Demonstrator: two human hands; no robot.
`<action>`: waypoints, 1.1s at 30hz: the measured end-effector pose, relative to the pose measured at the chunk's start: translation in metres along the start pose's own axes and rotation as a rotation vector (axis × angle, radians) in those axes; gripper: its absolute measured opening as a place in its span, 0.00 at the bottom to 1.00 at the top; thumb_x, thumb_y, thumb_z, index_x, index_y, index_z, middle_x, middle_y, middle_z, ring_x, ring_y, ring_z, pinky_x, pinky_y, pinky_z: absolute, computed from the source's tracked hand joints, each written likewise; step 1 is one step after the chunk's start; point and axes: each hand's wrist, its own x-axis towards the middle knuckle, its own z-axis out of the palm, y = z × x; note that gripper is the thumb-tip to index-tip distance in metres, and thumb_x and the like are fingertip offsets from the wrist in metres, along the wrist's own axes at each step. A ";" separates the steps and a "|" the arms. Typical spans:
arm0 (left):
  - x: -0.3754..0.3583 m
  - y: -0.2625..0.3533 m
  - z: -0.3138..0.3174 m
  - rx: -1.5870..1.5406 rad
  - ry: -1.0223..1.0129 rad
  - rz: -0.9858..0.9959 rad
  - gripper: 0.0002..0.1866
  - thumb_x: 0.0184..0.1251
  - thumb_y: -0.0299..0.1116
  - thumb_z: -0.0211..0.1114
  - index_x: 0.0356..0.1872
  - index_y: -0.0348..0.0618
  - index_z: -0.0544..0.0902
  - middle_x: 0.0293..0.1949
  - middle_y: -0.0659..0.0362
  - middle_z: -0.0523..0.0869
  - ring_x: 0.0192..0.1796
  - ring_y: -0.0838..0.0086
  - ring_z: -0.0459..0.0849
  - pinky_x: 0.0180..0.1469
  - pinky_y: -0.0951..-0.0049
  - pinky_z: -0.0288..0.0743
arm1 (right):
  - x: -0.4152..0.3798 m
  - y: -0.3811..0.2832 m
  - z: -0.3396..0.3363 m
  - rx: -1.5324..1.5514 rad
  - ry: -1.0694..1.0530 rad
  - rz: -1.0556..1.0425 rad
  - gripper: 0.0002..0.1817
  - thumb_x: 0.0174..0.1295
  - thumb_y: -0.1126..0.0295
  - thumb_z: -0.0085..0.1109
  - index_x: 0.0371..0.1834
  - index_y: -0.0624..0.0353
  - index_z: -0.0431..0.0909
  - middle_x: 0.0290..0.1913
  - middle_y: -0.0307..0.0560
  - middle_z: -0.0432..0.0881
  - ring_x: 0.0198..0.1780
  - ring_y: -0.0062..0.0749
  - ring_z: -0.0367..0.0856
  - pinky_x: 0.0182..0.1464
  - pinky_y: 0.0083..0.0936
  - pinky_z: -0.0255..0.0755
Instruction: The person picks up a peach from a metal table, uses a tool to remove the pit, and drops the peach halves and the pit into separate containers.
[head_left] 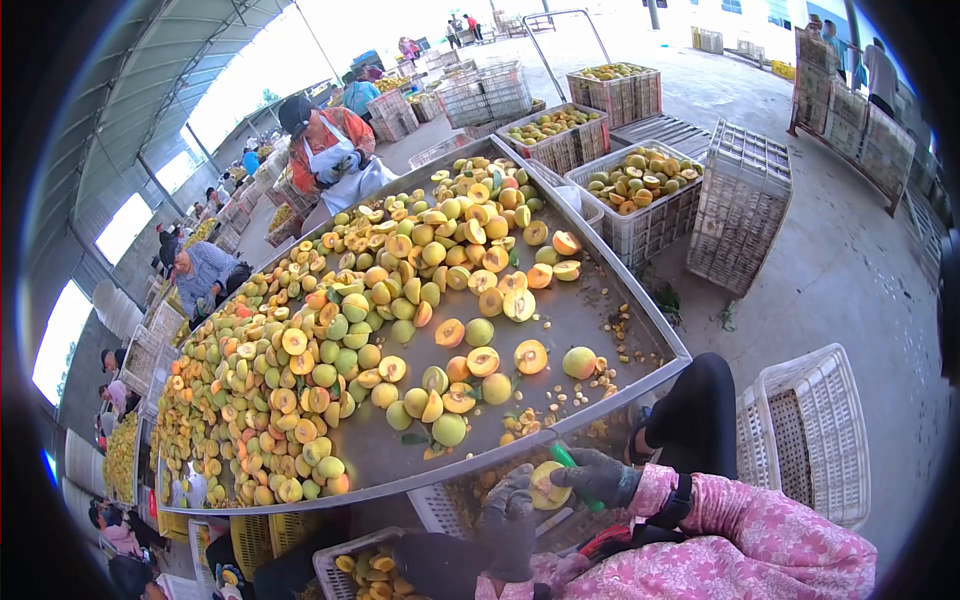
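Note:
My right hand (602, 477), in a dark glove, is closed around a green-handled tool (578, 478) just below the metal table's near edge. Against its fingertips is a cut yellow fruit half (549, 486). My left hand (508, 515), also gloved, is on the other side of the fruit, its fingers bent toward it. Motion blur and the glove hide whether those fingers touch the fruit. Many whole and halved fruits (330, 350) are heaped on the metal table (520, 410) in front. Loose pits (570, 398) lie near the table's right corner.
Crates of fruit (640, 215) stand behind the table, beside an upright empty crate (742, 205). A white crate (808, 435) is at my right. Below the table's near edge is a crate of fruit pieces (340, 572). A person in orange (335, 150) works across the table; others are at the left.

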 end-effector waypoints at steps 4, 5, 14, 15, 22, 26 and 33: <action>-0.002 -0.015 -0.025 -0.347 0.036 -0.443 0.12 0.64 0.34 0.59 0.40 0.35 0.81 0.42 0.54 0.84 0.42 0.72 0.82 0.42 0.71 0.78 | -0.002 -0.001 -0.004 0.083 -0.078 0.023 0.24 0.59 0.56 0.59 0.51 0.63 0.70 0.32 0.40 0.76 0.24 0.18 0.75 0.20 0.16 0.69; -0.001 -0.016 -0.030 -0.359 0.064 -0.589 0.13 0.64 0.36 0.58 0.41 0.35 0.81 0.42 0.54 0.83 0.41 0.73 0.82 0.39 0.73 0.79 | -0.002 -0.001 -0.003 0.075 -0.080 -0.006 0.25 0.59 0.56 0.59 0.51 0.64 0.70 0.32 0.40 0.76 0.22 0.18 0.74 0.20 0.15 0.68; 0.014 0.003 -0.021 -0.704 -0.288 -0.635 0.26 0.55 0.33 0.69 0.54 0.36 0.70 0.48 0.52 0.78 0.46 0.71 0.79 0.48 0.73 0.76 | 0.024 0.005 -0.016 -0.232 -0.366 -0.076 0.34 0.56 0.54 0.64 0.58 0.65 0.63 0.40 0.43 0.75 0.36 0.23 0.76 0.33 0.19 0.74; 0.011 0.007 -0.015 -0.436 -0.447 -0.249 0.30 0.51 0.31 0.71 0.55 0.36 0.69 0.47 0.52 0.78 0.47 0.70 0.79 0.50 0.73 0.76 | 0.026 0.005 -0.014 -0.275 -0.440 -0.123 0.35 0.55 0.55 0.64 0.59 0.65 0.62 0.44 0.45 0.75 0.41 0.27 0.77 0.37 0.22 0.75; 0.013 0.004 0.002 -0.565 -0.502 -0.458 0.31 0.54 0.37 0.69 0.56 0.37 0.67 0.53 0.51 0.75 0.52 0.68 0.77 0.55 0.67 0.73 | 0.020 -0.043 -0.010 -0.638 -0.373 -0.063 0.31 0.54 0.60 0.64 0.58 0.63 0.66 0.49 0.49 0.76 0.46 0.30 0.77 0.46 0.31 0.73; 0.008 -0.004 0.000 -1.221 -0.165 -1.128 0.24 0.63 0.41 0.55 0.56 0.36 0.68 0.55 0.49 0.74 0.56 0.62 0.76 0.59 0.59 0.72 | 0.042 -0.018 -0.017 -0.968 -0.080 -0.481 0.24 0.52 0.62 0.61 0.50 0.63 0.69 0.43 0.58 0.76 0.45 0.52 0.77 0.47 0.39 0.71; 0.004 -0.017 -0.015 -1.565 0.142 -0.896 0.22 0.56 0.40 0.57 0.48 0.35 0.74 0.55 0.39 0.73 0.58 0.45 0.70 0.61 0.42 0.65 | 0.023 -0.007 -0.028 -0.985 -0.009 -0.387 0.26 0.61 0.62 0.55 0.62 0.55 0.65 0.48 0.55 0.78 0.49 0.51 0.78 0.44 0.40 0.73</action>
